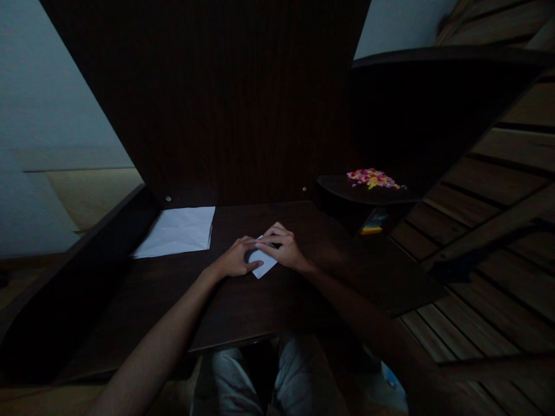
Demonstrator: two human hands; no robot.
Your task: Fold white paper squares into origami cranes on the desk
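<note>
A small folded piece of white paper [262,267] lies on the dark desk, one pointed corner toward me. My left hand [236,257] holds its left side, with the thumb resting on top. From the right, my right hand [281,247] grips the upper part, its fingers bent and pressed on the paper. The fingertips of both hands meet at the paper's far edge. That edge is mostly hidden under the fingers.
White paper sheets [177,232] lie at the desk's back left. On a low corner shelf [342,185] to the right sits a heap of small pink, red and yellow pieces [372,178]. Below it stands a colourful item [373,222]. A tall dark panel [225,104] rises behind.
</note>
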